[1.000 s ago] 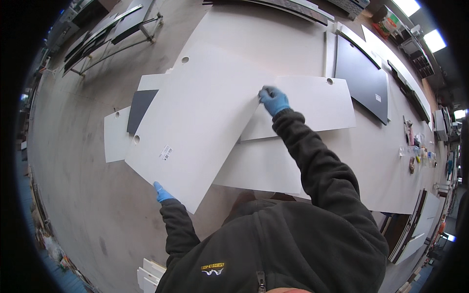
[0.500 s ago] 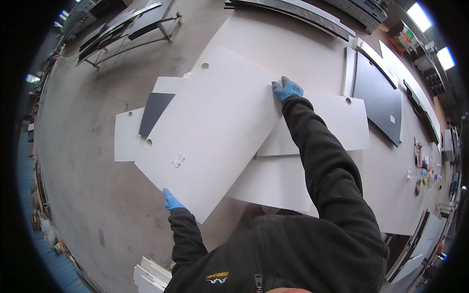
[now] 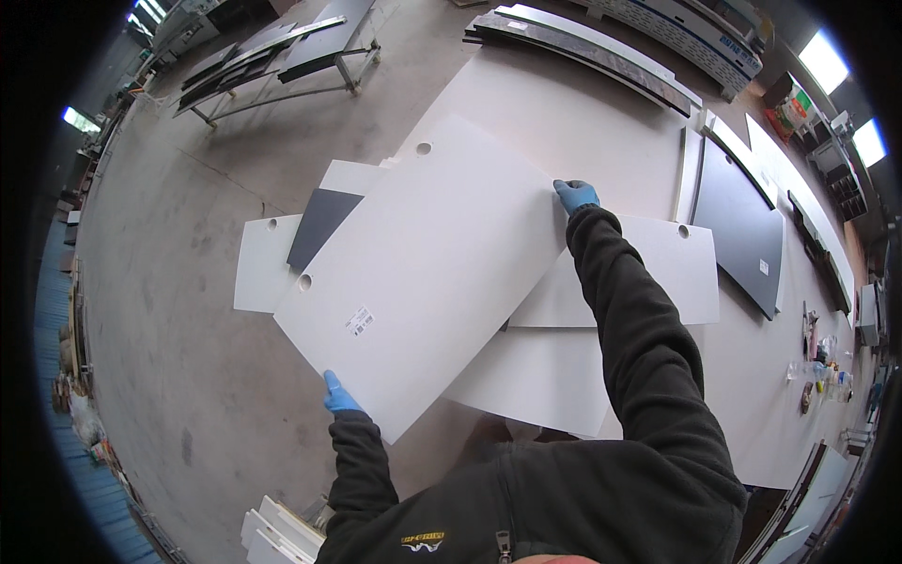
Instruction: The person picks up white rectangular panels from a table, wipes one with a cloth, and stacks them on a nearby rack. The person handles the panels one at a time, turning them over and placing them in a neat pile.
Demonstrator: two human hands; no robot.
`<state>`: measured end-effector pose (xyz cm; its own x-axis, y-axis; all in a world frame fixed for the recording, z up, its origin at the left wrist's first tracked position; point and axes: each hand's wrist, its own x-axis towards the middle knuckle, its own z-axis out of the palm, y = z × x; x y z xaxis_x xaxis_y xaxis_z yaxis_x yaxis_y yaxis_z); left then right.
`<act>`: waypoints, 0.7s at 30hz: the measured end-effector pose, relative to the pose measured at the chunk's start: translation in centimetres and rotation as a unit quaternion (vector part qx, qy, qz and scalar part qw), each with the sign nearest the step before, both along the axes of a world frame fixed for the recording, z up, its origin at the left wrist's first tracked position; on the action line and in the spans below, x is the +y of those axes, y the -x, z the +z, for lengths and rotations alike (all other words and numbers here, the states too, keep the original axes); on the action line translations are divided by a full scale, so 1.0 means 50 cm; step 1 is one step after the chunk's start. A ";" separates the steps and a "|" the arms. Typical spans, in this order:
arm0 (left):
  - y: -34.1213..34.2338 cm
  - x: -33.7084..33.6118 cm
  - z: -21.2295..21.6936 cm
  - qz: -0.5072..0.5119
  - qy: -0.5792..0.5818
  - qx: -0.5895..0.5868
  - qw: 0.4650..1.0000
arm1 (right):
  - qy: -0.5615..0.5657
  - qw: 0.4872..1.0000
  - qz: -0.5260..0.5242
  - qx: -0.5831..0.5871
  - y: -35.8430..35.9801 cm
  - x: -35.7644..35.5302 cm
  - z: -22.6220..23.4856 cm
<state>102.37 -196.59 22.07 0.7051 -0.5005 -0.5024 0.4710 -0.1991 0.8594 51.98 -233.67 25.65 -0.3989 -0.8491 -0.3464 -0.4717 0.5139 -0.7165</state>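
I held a large white panel (image 3: 423,273) over the concrete floor (image 3: 188,376), above other white panels (image 3: 611,282) lying flat. My left hand (image 3: 338,395) gripped the panel's near lower edge; my right hand (image 3: 575,195) clamped its far edge, hands well apart. A dark panel (image 3: 318,226) lay beneath the white panel's left side.

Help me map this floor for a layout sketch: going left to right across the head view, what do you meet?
Small white panel → dark grey panel → left hand → large white panel held by both hands → right hand → white panel with hole → dark panel.
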 end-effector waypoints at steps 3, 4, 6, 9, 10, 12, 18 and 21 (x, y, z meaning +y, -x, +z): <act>0.000 0.001 -0.005 0.001 0.044 0.037 0.998 | 0.038 0.999 -0.009 -0.020 0.007 0.006 -0.004; -0.001 0.001 -0.008 0.006 0.027 0.035 0.999 | 0.056 0.997 -0.014 -0.042 0.011 0.008 -0.006; -0.005 0.000 -0.016 -0.001 0.021 0.033 0.999 | 0.077 0.993 -0.032 -0.086 0.023 0.015 -0.009; -0.010 0.003 -0.021 0.002 0.055 0.043 0.998 | 0.096 0.989 -0.015 -0.109 0.054 0.036 -0.005; -0.012 0.005 -0.019 0.004 0.059 0.038 0.998 | 0.113 0.990 -0.018 -0.083 0.066 0.048 -0.002; -0.011 0.005 -0.005 -0.006 0.050 0.006 0.999 | 0.135 0.986 -0.019 -0.093 0.092 0.074 0.010; 0.036 -0.007 0.088 -0.073 0.091 -0.072 0.991 | 0.166 0.974 -0.081 -0.133 0.190 0.210 0.050; 0.069 -0.016 0.127 -0.099 0.043 -0.096 0.989 | 0.180 0.963 -0.126 -0.154 0.261 0.308 0.057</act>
